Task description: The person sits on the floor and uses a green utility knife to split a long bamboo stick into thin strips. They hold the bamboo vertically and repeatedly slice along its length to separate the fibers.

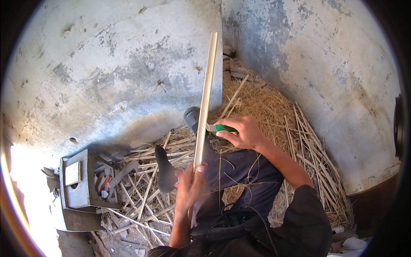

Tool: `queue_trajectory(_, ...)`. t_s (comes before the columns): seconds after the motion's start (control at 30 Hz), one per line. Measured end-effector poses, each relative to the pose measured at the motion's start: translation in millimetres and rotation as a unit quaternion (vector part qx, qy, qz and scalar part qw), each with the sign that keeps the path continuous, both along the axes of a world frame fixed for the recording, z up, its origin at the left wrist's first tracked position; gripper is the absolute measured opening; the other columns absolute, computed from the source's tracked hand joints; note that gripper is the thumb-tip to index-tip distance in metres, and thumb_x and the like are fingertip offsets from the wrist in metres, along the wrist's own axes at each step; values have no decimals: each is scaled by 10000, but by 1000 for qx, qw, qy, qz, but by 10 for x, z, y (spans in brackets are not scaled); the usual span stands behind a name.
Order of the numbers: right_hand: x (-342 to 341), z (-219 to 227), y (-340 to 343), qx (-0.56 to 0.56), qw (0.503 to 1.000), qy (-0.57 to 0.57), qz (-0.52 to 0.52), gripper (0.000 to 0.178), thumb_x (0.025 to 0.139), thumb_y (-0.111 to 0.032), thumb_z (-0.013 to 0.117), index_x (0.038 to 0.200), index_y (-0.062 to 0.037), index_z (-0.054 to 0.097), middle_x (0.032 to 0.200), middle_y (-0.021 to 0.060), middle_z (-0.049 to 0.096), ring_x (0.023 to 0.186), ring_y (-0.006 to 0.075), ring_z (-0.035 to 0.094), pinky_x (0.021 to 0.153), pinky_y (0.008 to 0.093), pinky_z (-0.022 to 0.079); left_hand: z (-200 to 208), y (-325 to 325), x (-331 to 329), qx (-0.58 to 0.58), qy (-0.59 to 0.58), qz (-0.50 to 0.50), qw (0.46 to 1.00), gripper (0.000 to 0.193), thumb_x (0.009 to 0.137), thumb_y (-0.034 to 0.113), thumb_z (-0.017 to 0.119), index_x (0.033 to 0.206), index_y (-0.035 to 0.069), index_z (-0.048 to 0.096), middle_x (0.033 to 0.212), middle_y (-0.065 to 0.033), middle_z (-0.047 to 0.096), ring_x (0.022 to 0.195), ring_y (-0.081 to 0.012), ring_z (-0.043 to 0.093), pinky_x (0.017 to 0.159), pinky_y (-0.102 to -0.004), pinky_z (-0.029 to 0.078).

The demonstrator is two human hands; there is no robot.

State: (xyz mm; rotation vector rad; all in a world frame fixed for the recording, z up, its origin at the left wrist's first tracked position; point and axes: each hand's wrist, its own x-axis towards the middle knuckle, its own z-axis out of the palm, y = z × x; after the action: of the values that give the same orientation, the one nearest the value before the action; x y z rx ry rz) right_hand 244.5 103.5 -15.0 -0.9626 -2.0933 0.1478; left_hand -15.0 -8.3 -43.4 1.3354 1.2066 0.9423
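A long, pale split strip, apparently bamboo (207, 85), rises almost upright from my lap, its far end leaning slightly right. My left hand (187, 186) is closed around its lower part, thumb along the near face. In my right hand (247, 132) I grip a knife (224, 128) by its green handle. Its short blade points left and meets the strip's right edge about mid-length; whether it cuts in cannot be made out. Thin shavings lie across my dark trousers (229, 167) beneath both hands.
Several loose strips (147, 188) litter the floor at left, and a longer pile (314, 162) lies along the right wall. Curly shavings (274, 107) heap up in the corner. A worn box-like wooden stand (87, 182) is at left. Peeling walls (107, 85) rise ahead and right.
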Motion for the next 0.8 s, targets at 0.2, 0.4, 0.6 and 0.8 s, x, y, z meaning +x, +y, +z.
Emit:
queue_trajectory(0.2, 10, -10, -2, -3, 999, -4, 45, 323, 950, -364, 805, 1125, -92, 797, 923, 91, 812, 646, 202, 753, 549, 324, 561, 42, 88, 51, 29, 22, 18, 999, 302, 1132, 274, 560, 1037, 19, 691, 636, 9, 618, 551, -36, 522, 520, -257, 401)
queue_trajectory(0.4, -29, 46, -42, -7, 999, 1, 32, 325, 940, -364, 817, 1108, -87, 800, 915, 89, 814, 682, 204, 775, 571, 318, 587, 30, 100, 101, 65, 62, 20, 996, 327, 1135, 274, 544, 973, 15, 660, 632, 7, 618, 563, -52, 541, 541, -267, 419)
queue_trajectory(0.6, -26, 18, -27, 63, 998, 19, 0, 302, 953, -398, 793, 1061, -116, 795, 885, 52, 807, 664, 197, 766, 553, 317, 572, 130, 68, 103, 63, 63, -1, 996, 383, 1149, 311, 520, 932, 12, 621, 624, -3, 562, 570, -74, 511, 556, -282, 418)
queue_trajectory(0.8, -31, 52, -41, 84, 996, 18, -15, 290, 957, -421, 782, 1029, -140, 794, 876, 27, 808, 640, 182, 756, 525, 310, 552, 139, 43, 92, 73, 72, -10, 995, 407, 1154, 334, 501, 926, 15, 611, 629, -4, 544, 580, -86, 495, 568, -297, 407)
